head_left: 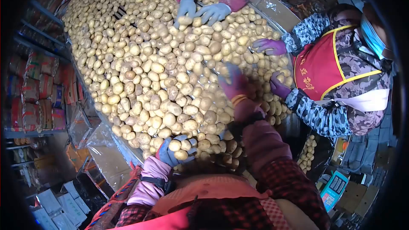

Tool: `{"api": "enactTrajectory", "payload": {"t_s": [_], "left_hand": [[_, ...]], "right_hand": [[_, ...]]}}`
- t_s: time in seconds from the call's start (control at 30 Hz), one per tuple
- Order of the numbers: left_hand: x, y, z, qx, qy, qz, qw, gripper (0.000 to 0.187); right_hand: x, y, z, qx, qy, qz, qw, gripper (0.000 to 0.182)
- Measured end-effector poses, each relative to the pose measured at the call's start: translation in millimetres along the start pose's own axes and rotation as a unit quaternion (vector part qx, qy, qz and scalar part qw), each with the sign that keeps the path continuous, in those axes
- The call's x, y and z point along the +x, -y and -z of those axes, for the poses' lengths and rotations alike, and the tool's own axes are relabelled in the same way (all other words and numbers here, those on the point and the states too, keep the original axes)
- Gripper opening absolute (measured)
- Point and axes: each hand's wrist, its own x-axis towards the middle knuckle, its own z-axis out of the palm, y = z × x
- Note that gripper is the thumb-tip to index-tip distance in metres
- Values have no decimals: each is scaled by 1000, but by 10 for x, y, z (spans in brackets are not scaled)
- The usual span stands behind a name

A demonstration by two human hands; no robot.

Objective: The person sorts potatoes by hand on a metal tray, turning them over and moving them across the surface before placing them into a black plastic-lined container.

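A large table is heaped with potatoes [157, 67]. My left hand [171, 150], in a blue-grey glove with a red edge, is cupped at the table's near edge around several potatoes. My right hand [232, 81], in a purple and grey glove, reaches forward over the middle right of the heap. It is blurred by motion, and whether its fingers hold anything cannot be made out.
Across the heap a co-worker's grey-gloved hands [213, 13] touch potatoes. Another co-worker in a red apron [317, 66] has both purple-gloved hands on the right side. Cardboard [108, 155] lies at lower left; more potatoes [307, 155] lie in a dark container at lower right.
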Motion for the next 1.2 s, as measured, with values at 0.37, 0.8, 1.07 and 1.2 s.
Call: {"api": "enactTrajectory", "payload": {"t_s": [0.37, 0.8, 1.07, 1.2], "left_hand": [[73, 22, -60, -22, -3, -9, 1000, 71], [13, -3, -98, -20, -3, -31, 999, 73], [164, 114, 54, 58, 24, -145, 987, 65], [151, 79, 16, 70, 26, -127, 989, 67]], "right_hand": [[-801, 1466, -281, 52, 235, 257, 936, 62], [1804, -635, 109, -163, 9, 25, 986, 79], [2680, -636, -115, -145, 275, -27, 950, 81], [2167, -742, -428, 42, 216, -14, 975, 83]]}}
